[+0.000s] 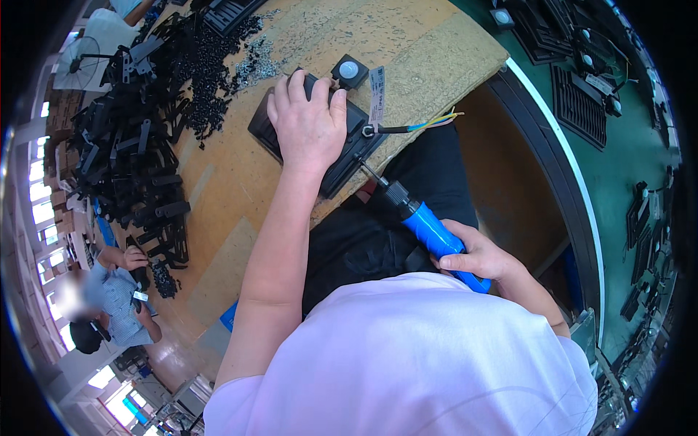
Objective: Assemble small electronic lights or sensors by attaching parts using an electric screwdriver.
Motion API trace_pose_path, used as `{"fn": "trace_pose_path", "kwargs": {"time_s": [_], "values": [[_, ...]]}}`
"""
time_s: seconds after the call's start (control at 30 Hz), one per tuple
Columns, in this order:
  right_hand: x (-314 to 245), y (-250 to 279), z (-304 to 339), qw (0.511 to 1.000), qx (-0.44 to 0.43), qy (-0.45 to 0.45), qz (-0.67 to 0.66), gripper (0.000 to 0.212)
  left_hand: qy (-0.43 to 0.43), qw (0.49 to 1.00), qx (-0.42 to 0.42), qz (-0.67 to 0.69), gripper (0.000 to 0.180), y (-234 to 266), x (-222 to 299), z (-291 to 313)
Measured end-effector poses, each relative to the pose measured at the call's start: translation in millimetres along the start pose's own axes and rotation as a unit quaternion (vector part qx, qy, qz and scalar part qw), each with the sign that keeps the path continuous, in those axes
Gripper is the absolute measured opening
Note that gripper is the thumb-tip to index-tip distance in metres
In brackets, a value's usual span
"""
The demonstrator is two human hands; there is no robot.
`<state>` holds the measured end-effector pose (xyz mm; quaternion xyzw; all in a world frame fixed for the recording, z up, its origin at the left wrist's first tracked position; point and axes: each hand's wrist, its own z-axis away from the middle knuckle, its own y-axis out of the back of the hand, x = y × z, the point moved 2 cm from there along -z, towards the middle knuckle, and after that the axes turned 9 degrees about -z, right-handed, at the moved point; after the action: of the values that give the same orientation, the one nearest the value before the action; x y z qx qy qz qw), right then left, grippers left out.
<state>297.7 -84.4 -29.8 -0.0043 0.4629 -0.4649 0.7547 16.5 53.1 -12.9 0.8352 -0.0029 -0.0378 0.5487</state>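
A black floodlight housing (349, 149) lies at the near edge of the workbench, with a motion sensor (349, 70) at its far side. My left hand (309, 127) rests flat on top of it, fingers spread toward the far edge, covering much of the housing. In my right hand (476, 251) is a blue electric screwdriver (432, 227), fingers wrapped round its body. Its bit points up-left and meets the housing's near right side. From a gland there comes a short cable (396, 129) with loose coloured wires. A printed label tag (376, 94) stands beside it.
Black metal brackets (138, 145) are heaped on the workbench (436, 58) at left. Small dark and silver fasteners (254, 65) lie scattered beyond. Finished-looking black lamps (579, 105) lie on the green surface at right. Another person (123, 305) works at far left, holding a dark part.
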Motion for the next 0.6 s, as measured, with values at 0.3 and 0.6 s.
{"fn": "trace_pose_path", "kwargs": {"time_s": [0.3,0.6], "values": [[1.7,0.0,-3.9,1.000,0.004,-0.003,0.009,0.083,0.005,1.000,-0.004,-0.002,0.032,0.9,2.2,1.3],[-3.7,0.7,-7.4,1.000,-0.016,-0.005,-0.016,0.073,0.002,1.000,-0.003,-0.009,0.032,1.5,2.6,0.2]]}}
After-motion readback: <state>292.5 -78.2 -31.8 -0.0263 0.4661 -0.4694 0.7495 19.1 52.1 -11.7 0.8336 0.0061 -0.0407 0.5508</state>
